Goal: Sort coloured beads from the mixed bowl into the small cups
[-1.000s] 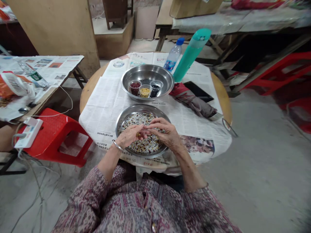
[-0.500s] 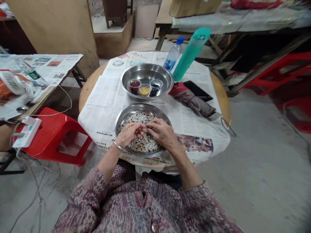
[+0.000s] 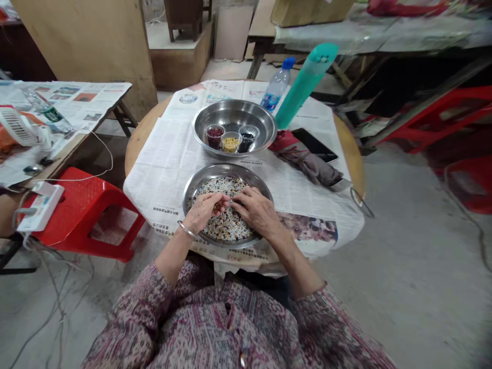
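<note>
A steel basin (image 3: 188, 187) in front of me holds a mix of white grains (image 3: 230, 225) with dark, red and yellow beans among them. My left hand (image 3: 205, 207), with a silver bangle at the wrist, is cupped over the mix; its fingers curl around what look like a few yellowish beans. Facing it, my right hand (image 3: 257, 207) has bent fingers, thumb and fingertips close together near the left fingertips. Whatever is between them is too small to name. Behind stands a larger steel basin (image 3: 265, 115) with cups of red beans (image 3: 214, 134), yellow beans (image 3: 230, 143) and black beans (image 3: 247, 139).
Newspaper (image 3: 161, 154) covers the round table. To the right of the larger basin are a water bottle (image 3: 277, 87), a tall teal bottle (image 3: 305, 87), a folded umbrella (image 3: 307, 161) and a dark tablet (image 3: 313, 144). A red stool (image 3: 92, 210) with a power strip (image 3: 40, 207) stands left.
My hands keep nearly the same place over the basin, with only slight finger movement. The view has shifted a little; nothing else has visibly moved.
</note>
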A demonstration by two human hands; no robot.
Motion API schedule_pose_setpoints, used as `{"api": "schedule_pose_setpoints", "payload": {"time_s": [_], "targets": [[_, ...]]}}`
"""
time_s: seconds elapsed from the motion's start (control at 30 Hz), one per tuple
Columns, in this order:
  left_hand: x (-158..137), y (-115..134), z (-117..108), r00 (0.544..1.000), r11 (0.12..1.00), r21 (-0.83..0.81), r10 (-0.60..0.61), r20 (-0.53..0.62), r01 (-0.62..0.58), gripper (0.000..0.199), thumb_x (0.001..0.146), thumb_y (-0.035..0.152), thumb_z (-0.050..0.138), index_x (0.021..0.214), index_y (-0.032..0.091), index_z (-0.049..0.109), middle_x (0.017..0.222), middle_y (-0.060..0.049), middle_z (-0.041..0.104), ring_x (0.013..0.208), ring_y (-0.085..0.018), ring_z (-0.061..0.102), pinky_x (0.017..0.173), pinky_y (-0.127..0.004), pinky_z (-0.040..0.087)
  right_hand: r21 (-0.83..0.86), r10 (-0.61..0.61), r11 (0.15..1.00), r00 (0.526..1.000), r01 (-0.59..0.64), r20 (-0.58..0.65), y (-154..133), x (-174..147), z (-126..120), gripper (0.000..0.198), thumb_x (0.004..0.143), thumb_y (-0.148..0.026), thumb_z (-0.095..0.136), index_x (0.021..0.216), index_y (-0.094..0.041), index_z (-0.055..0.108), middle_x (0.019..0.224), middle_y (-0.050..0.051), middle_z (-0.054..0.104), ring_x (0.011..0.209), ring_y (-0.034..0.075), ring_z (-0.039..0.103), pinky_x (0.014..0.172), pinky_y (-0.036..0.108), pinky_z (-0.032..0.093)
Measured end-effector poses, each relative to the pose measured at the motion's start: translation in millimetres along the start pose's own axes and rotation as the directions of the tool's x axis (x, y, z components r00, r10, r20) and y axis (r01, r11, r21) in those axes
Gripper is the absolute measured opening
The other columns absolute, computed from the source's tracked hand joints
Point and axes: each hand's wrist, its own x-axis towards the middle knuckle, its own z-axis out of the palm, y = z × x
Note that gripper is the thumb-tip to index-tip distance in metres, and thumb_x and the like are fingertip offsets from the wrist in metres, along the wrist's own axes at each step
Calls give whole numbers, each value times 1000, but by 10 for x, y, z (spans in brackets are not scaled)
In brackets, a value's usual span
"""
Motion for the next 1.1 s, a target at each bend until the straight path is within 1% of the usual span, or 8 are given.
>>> {"api": "schedule_pose_setpoints", "payload": {"time_s": [0.5, 0.6, 0.7, 0.77, 0.83, 0.9, 1.0, 1.1], "targets": [[-18, 18, 24, 1000, 1000, -5, 0, -24, -1, 24, 92, 28, 57, 84, 11, 71, 76, -5, 66, 64, -8, 54, 57, -19, 38, -25, -54, 998, 999, 54, 8, -24, 17, -40, 17, 94, -27, 54, 87, -20, 68, 95, 9, 67, 94, 23, 57, 81, 34, 48], [-24, 23, 22, 1000, 1000, -21, 4, -21, -5, 23, 92, 29, 59, 84, 11, 71, 77, -5, 66, 63, -7, 54, 58, -19, 39, 64, 2, 998, 995, 4, -96, -20, 11, -38, 17, 94, -26, 54, 85, -21, 67, 95, 9, 67, 94, 23, 58, 84, 36, 49], [-30, 19, 21, 1000, 999, -31, 9, -1, -9, 25, 93, 30, 59, 87, 10, 71, 80, -7, 68, 64, -7, 56, 60, -20, 41, 268, 124, 962, 955, -49, -270, -6, -1, -50, 14, 92, -28, 57, 84, -22, 66, 93, 7, 67, 94, 22, 61, 86, 38, 50], [-30, 11, 19, 1000, 1000, -30, -5, 24, 5, 27, 93, 32, 58, 91, 9, 72, 83, -9, 70, 65, -8, 58, 61, -21, 42, 404, 170, 914, 932, -28, -319, 10, -6, -69, 11, 90, -30, 60, 84, -23, 67, 91, 6, 67, 93, 21, 63, 87, 38, 51], [-27, 1, 16, 998, 999, -31, -25, 49, 27, 30, 93, 35, 59, 94, 8, 72, 85, -10, 70, 66, -9, 59, 62, -22, 43, 485, 162, 875, 934, 14, -318, 27, -6, -87, 9, 88, -30, 63, 83, -23, 67, 91, 6, 67, 93, 21, 64, 88, 39, 52], [-22, -7, 10, 997, 999, -30, -33, 69, 35, 32, 93, 37, 59, 96, 8, 72, 86, -11, 71, 67, -9, 60, 63, -22, 43, 518, 138, 854, 943, 41, -302, 40, 0, -100, 8, 87, -29, 65, 83, -23, 68, 92, 6, 68, 94, 21, 64, 88, 40, 52], [-16, -15, 5, 996, 999, -22, -33, 87, 35, 33, 95, 37, 55, 94, 9, 72, 86, -11, 70, 68, -10, 59, 62, -23, 43, 513, 105, 856, 955, 55, -278, 19, 13, -105, 8, 87, -30, 67, 82, -24, 70, 92, 6, 69, 95, 21, 64, 89, 41, 52], [-16, -18, 9, 996, 998, -38, -38, 84, 42, 31, 95, 35, 53, 87, 11, 71, 81, -8, 68, 68, -11, 59, 61, -23, 42, 495, 39, 864, 967, 94, -253, -64, 18, -103, 7, 87, -30, 68, 84, -25, 72, 95, 5, 71, 95, 21, 64, 91, 42, 51]]}}
